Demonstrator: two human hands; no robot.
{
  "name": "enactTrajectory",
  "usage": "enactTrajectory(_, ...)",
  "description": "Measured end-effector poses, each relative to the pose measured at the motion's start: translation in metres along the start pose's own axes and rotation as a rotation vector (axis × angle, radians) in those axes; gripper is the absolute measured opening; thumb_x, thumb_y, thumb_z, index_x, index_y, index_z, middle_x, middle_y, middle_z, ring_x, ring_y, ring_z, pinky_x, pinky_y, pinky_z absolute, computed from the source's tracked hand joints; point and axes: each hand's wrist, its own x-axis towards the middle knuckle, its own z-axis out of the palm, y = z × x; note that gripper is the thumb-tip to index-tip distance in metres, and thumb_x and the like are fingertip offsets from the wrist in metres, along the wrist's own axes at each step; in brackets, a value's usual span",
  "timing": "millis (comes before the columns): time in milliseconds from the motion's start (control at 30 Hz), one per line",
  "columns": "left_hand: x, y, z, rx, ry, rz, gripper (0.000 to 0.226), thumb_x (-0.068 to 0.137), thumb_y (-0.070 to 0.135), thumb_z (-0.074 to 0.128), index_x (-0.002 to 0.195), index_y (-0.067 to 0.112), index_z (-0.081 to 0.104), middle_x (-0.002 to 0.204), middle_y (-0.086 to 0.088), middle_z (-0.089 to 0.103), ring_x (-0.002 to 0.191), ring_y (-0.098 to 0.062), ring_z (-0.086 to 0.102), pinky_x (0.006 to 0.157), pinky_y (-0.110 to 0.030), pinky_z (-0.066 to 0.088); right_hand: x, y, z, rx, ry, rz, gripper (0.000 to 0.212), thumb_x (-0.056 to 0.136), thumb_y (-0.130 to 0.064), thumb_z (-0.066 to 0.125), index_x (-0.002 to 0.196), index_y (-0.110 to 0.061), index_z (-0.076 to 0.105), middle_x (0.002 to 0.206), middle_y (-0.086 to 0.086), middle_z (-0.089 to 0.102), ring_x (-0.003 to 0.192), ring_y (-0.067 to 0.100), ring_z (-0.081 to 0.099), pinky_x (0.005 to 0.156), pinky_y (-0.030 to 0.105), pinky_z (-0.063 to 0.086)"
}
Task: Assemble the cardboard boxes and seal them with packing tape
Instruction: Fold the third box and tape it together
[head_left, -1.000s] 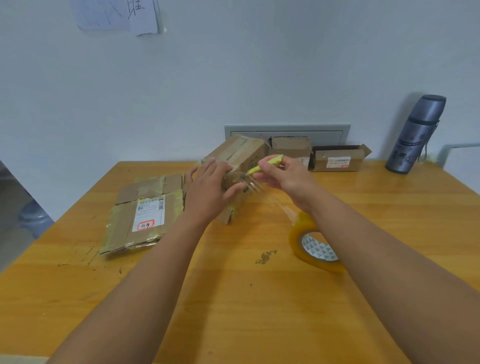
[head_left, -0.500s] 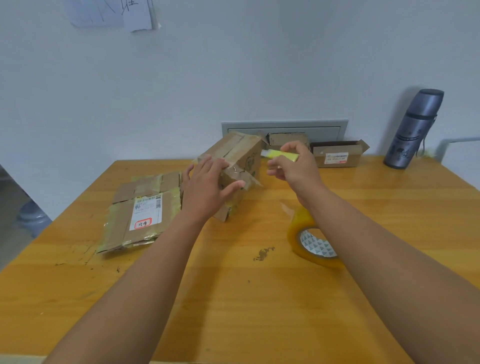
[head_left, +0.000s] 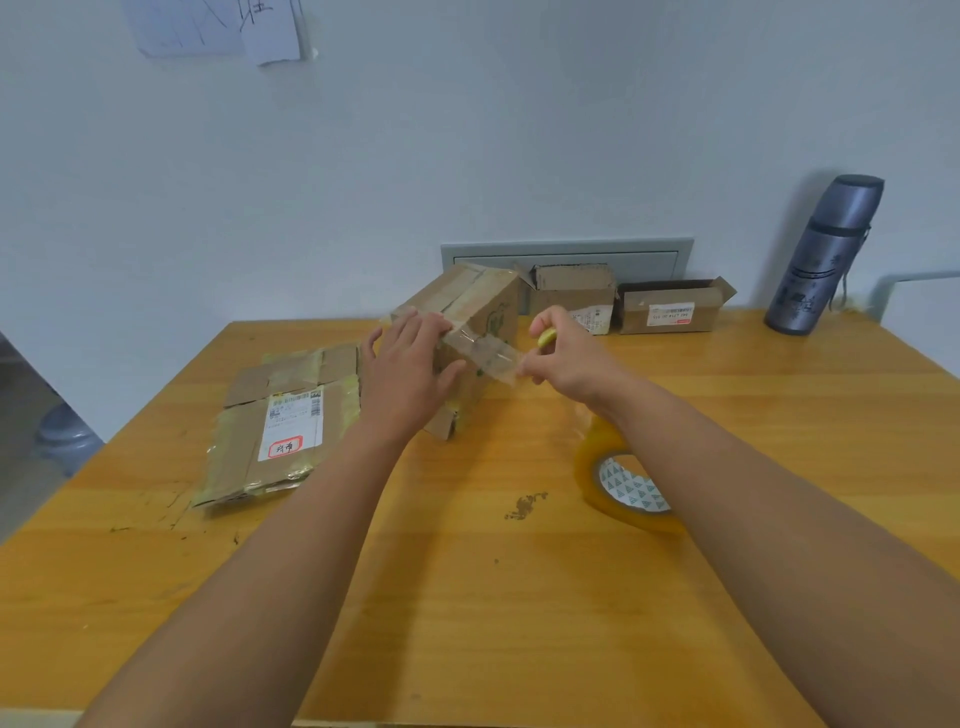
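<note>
Left hand (head_left: 410, 374) presses flat on the box (head_left: 483, 306); right hand (head_left: 566, 358) pinches the tape strip (head_left: 491, 358); flattened boxes (head_left: 280, 421) at nine o'clock await assembly.

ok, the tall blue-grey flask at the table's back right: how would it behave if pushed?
The tall blue-grey flask stands upright and is narrow for its height, so a push near the cap would probably tip it. Being round, it would then likely roll on the wooden table. Its smooth wall looks slippery; contents hidden, so weight is unclear.
</note>
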Motion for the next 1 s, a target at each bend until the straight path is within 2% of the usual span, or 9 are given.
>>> enactTrajectory(167,0.008,-0.003,0.002,0.059,0.054,-0.093,0.035,0.089,0.037,0.067,0.120,0.026,0.055,0.129,0.006,0.058,0.130,-0.018,0.044,0.104,-0.044,0.027,-0.005,0.002,-0.006,0.011,0.065,-0.016,0.032,0.091,-0.001,0.061,0.114,-0.013,0.044,0.092,0.010,0.056,0.076,0.017,0.054,0.064,0.023,0.046)
enactTrajectory(367,0.013,-0.001,0.002,0.064,0.008,-0.073,0.035,0.088,0.035,0.063,0.121,0.027,0.055,0.126,0.006,0.058,0.126,-0.016,0.045,0.106,-0.044,0.026,-0.006,0.004,-0.012,0.045,0.066,0.001,0.035,0.091,-0.003,0.064,0.118,-0.014,0.045,0.095,0.011,0.060,0.078,0.016,0.058,0.062,0.019,0.045)
enactTrajectory(467,0.015,0.003,-0.002,-0.015,-0.065,-0.081,0.036,0.084,0.038,0.052,0.118,0.027,0.054,0.121,0.008,0.055,0.123,-0.015,0.044,0.108,-0.046,0.024,-0.005,0.004,-0.010,0.047,0.057,0.005,0.034,0.092,-0.004,0.065,0.119,-0.012,0.046,0.094,0.010,0.062,0.078,0.014,0.059,0.064,0.020,0.046)
enactTrajectory(533,0.020,0.008,-0.008,-0.113,-0.101,-0.144,0.034,0.084,0.042,0.040,0.109,0.027,0.058,0.113,0.010,0.056,0.119,-0.014,0.044,0.107,-0.047,0.025,-0.005,0.002,-0.009,0.057,0.062,0.004,0.034,0.092,-0.003,0.065,0.119,-0.012,0.046,0.097,0.012,0.063,0.079,0.015,0.060,0.065,0.021,0.046)
enactTrajectory(600,0.029,0.013,-0.014,-0.211,-0.102,-0.270,0.035,0.088,0.045,0.032,0.091,0.024,0.060,0.097,0.010,0.058,0.110,-0.017,0.047,0.101,-0.046,0.027,-0.005,0.002,-0.009,0.071,0.071,0.006,0.034,0.092,-0.003,0.064,0.120,-0.012,0.046,0.098,0.012,0.063,0.078,0.014,0.060,0.063,0.021,0.044)
enactTrajectory(700,0.041,0.021,-0.016,-0.216,-0.067,-0.389,0.042,0.094,0.054,0.041,0.076,0.020,0.059,0.080,0.011,0.056,0.101,-0.018,0.046,0.092,-0.044,0.027,-0.005,0.002,-0.009,0.092,0.084,0.013,0.034,0.092,-0.004,0.064,0.120,-0.012,0.046,0.102,0.013,0.065,0.078,0.012,0.061,0.060,0.017,0.043)
enactTrajectory(800,0.045,0.022,-0.009,-0.173,-0.081,-0.371,0.029,0.092,0.050,0.053,0.080,0.023,0.057,0.093,0.011,0.054,0.113,-0.022,0.045,0.102,-0.052,0.028,-0.005,0.002,-0.010,0.114,0.095,0.018,0.034,0.092,-0.006,0.065,0.119,-0.013,0.047,0.103,0.014,0.066,0.078,0.012,0.062,0.057,0.013,0.043)
enactTrajectory(900,0.040,0.017,-0.001,-0.126,-0.106,-0.299,0.022,0.091,0.047,0.057,0.087,0.027,0.051,0.109,0.006,0.053,0.123,-0.025,0.042,0.112,-0.068,0.015,-0.005,0.002,-0.011,0.131,0.097,0.017,0.033,0.092,-0.007,0.065,0.118,-0.014,0.047,0.102,0.015,0.067,0.079,0.014,0.062,0.062,0.018,0.044)
enactTrajectory(1000,0.037,0.014,0.000,-0.093,-0.097,-0.254,0.020,0.093,0.046,0.056,0.090,0.028,0.049,0.114,0.003,0.056,0.123,-0.027,0.044,0.111,-0.069,0.017,-0.006,0.002,-0.011,0.141,0.095,0.011,0.034,0.091,-0.006,0.066,0.118,-0.013,0.047,0.104,0.017,0.067,0.080,0.015,0.062,0.064,0.020,0.045)
